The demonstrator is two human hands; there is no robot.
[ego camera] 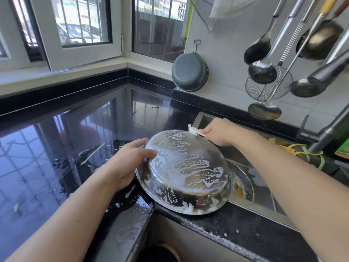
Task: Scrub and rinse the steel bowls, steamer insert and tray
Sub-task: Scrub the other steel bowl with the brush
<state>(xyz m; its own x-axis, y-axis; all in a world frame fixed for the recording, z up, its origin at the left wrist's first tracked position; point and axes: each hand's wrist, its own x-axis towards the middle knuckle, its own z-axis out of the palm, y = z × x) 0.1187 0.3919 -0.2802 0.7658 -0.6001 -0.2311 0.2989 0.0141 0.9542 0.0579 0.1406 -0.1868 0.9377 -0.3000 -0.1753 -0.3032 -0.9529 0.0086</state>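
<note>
- our left hand (pixel 130 163) grips the soapy steel bowl (pixel 186 173), upturned over the sink (pixel 264 190) edge.
- our right hand (pixel 219 132) pinches a white brush (pixel 193 131) on the bowl's far side.

Your steel bowl (pixel 184 172) was upside down and tilted, its base facing up toward you. Soap suds streaked its shiny outside. Its near rim sat on the table edge (pixel 217 222), its far side over the sink (pixel 262 193).
</note>
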